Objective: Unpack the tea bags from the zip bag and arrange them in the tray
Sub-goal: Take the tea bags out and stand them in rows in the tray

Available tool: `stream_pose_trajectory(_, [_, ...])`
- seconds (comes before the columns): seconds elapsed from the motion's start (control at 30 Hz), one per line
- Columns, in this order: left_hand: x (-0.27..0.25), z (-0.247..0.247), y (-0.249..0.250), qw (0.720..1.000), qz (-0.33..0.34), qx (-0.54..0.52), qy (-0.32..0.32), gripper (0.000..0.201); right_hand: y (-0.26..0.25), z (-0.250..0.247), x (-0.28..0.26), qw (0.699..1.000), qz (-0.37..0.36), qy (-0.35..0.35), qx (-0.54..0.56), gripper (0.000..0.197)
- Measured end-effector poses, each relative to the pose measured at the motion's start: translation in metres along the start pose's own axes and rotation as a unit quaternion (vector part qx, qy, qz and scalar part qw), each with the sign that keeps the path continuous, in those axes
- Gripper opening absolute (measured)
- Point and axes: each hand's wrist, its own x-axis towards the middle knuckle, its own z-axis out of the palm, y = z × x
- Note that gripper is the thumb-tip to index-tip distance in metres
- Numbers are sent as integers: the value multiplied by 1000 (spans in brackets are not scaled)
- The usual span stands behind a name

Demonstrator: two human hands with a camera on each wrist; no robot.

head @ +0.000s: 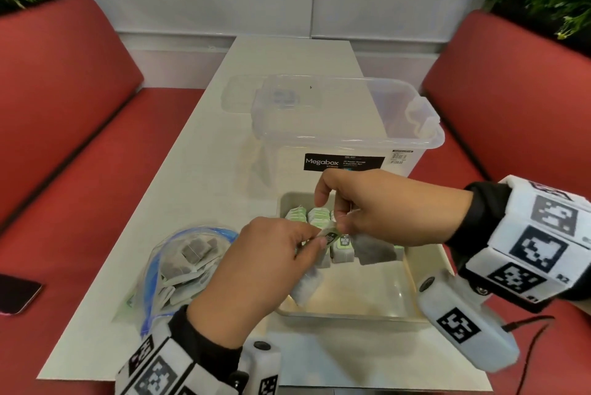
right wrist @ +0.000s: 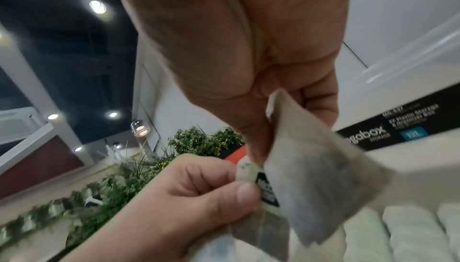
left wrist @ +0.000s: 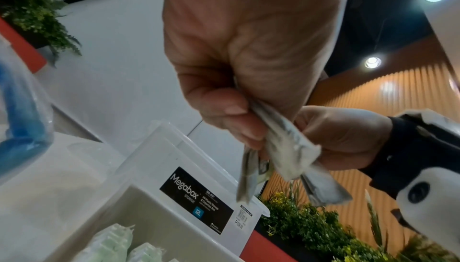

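Overhead, we see both hands meeting above the tray [head: 425, 270], which sits on the table [head: 198, 151] just in front of a clear box [head: 345, 126]. Our left hand [head: 256, 273] has fingers curled round a small bunch of tea bags [head: 305, 286], thumb and forefinger pinching a green tag [head: 331, 234]. Our right hand [head: 380, 206] pinches a single tea bag [head: 374, 250] that hangs down over the tray. Rows of tea bags [head: 311, 214] already stand along the tray's far end. The zip bag [head: 179, 266] lies open on the table left of the tray, with more tea bags inside. A phone [head: 16, 297] rests on the red seat [head: 80, 154] at far left

From the left wrist, the left hand [left wrist: 236, 59] is closed on its crumpled tea bags [left wrist: 286, 148], thumb pressed against them. The right hand [left wrist: 348, 138] is just behind, touching the same bunch. Below are the box [left wrist: 174, 158] with its black label and the tray [left wrist: 154, 227] holding green-tagged bags [left wrist: 112, 244]

From the right wrist, the right hand [right wrist: 248, 59] nips the top corner of its tea bag [right wrist: 318, 177] between thumb and fingertip. The left hand [right wrist: 186, 197] holds the tag [right wrist: 263, 185] against its own bags [right wrist: 261, 232] just beside it. Rows of bags [right wrist: 398, 232] lie in the tray at lower right, blurred
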Motion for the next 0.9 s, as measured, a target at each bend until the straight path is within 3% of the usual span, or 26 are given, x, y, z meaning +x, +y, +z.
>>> stream_pose_trajectory(0.13, [2, 2, 2, 993, 30, 115, 16, 35, 9, 3, 6, 992, 47, -2, 113, 23])
stream_pose_trajectory(0.3, [1, 8, -3, 989, 69, 104, 74, 45, 19, -2, 4, 957, 62, -11, 284, 24])
stream_pose_trajectory(0.5, [-2, 12, -9, 990, 70, 60, 108, 21, 28, -3, 3, 921, 40, -27, 387, 24])
stream_pose_trajectory(0.7, [-2, 14, -9, 984, 51, 37, 164, 13, 31, -2, 3, 914, 31, -34, 403, 25])
stream_pose_trajectory(0.9, [-2, 19, -11, 979, 28, -60, 191, 33, 28, 1, 4, 932, 35, 33, 360, 19])
